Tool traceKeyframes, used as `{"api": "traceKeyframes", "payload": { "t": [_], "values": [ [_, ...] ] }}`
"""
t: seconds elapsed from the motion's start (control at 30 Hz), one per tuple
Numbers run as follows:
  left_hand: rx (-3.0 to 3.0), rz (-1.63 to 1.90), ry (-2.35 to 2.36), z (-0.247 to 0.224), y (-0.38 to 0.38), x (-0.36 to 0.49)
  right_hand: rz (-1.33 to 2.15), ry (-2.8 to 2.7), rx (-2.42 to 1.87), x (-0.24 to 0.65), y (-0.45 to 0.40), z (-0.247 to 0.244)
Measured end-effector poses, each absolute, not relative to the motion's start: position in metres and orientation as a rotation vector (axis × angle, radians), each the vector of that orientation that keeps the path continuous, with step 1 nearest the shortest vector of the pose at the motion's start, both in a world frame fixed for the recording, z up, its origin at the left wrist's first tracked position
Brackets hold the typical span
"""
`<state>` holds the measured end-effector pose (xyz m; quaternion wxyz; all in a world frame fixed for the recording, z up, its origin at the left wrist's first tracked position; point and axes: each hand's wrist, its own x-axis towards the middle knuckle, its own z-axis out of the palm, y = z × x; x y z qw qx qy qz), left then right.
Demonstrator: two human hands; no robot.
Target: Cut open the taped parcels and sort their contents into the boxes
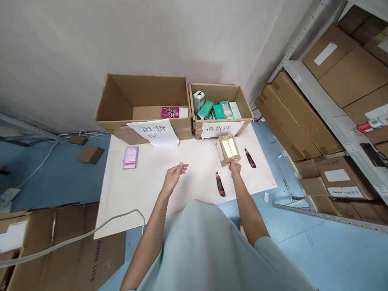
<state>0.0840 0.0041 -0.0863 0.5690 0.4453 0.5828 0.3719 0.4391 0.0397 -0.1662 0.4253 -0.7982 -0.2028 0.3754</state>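
On the white table my right hand (pixel 235 168) grips the near edge of a small cardboard box (pixel 222 155), which has a white label on its top. My left hand (pixel 175 174) is above the middle of the table, its fingers curled in towards the thumb, and I see nothing in it. Two red and black utility knives lie near the right hand: one knife (pixel 220 185) on its left, the other knife (pixel 250 158) to the right of the box. A blurred pink and white item (pixel 131 157) rests on the left part of the table.
Behind stand a large open carton (pixel 118 131) with a purple box (pixel 170 112) inside and a smaller open carton (pixel 198 131) holding several green and white boxes (pixel 218 111). Paper signs hang on both fronts. A cable (pixel 91 233) crosses the front left; shelving (pixel 321 105) with cartons stands right.
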Motion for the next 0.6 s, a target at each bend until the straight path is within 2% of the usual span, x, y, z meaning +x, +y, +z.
{"api": "traceKeyframes", "payload": {
  "t": [0.37, 0.6],
  "values": [
    [0.982, 0.95, 1.574, -0.133, 0.005, 0.107, 1.127, -0.945, -1.933, 0.439, 0.012, -0.173],
    [1.025, 0.711, 1.679, -0.157, -0.011, 0.084, 1.251, -1.377, -1.867, 0.381, -0.005, -0.177]
  ]
}}
